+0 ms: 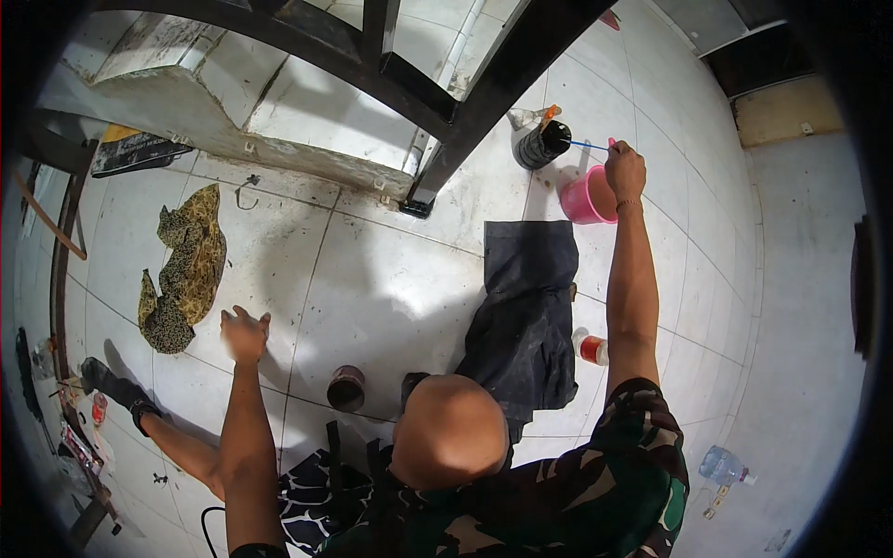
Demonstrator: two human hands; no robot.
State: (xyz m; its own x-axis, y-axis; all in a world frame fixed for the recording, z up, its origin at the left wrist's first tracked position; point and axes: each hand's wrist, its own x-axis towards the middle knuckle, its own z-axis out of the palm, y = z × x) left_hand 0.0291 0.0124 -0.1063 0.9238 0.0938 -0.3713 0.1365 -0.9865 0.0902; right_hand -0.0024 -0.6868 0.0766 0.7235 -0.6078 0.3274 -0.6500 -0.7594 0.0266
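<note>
On the left, a spotted cloth (206,265) lies on the white tile floor (381,279), below the edge of the pale steps (316,160). The left hand (245,335) is just beside the cloth, with its fingers a bit apart and nothing in it. A wide bit of bare floor runs from this hand to the dark cloth (530,316). Near the bottom of that open room stands a brown cup (346,379). At the top, the foot of the black metal post (419,206) makes a hard edge. Past the dark cloth's far end is a black tub (533,149). The right hand (625,174) pinches a thin blue stick (586,144), which points left from the hand to the tub's top; I cannot tell how deep its tip goes. A pink bucket (579,198) sits just below the stick, close to the hand. More bare floor lies right of the hand, up to the white wall (809,279).
</note>
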